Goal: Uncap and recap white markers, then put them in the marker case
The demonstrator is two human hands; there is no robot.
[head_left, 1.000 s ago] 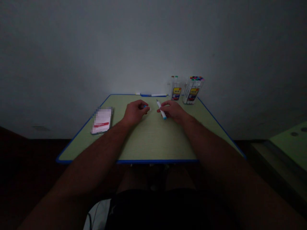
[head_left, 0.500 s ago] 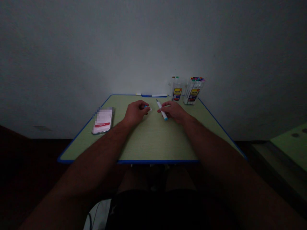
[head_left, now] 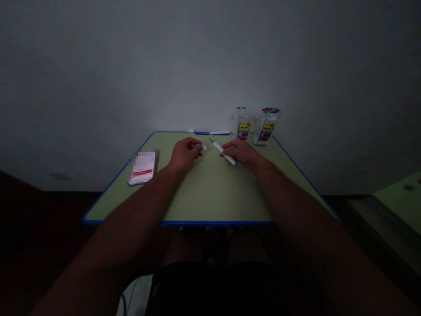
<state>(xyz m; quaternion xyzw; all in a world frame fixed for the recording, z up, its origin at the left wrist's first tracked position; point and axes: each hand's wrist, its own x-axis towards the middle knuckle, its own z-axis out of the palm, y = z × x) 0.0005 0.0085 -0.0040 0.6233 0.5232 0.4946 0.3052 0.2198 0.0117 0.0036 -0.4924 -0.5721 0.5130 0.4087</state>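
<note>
My left hand [head_left: 186, 152] is closed, pinching a small white marker cap [head_left: 204, 148] between thumb and fingers. To its right, my right hand [head_left: 240, 152] grips a white marker [head_left: 224, 152] around the middle of its barrel. The marker is uncapped and tilted, its grey tip pointing up and left toward the cap, its blue end toward me. A short gap separates tip and cap. Both hands are over the pale green table [head_left: 213, 193].
Two clear cases of markers stand at the back right: one holding few [head_left: 242, 127], one full of several colours [head_left: 265, 129]. More markers [head_left: 219, 132] lie along the back edge by the wall. On the left rests a phone [head_left: 144, 167] with a lit screen.
The marker has turned, its tip swinging left toward the cap and its blue end moving right. My left hand has rotated the cap so its white part points right.
</note>
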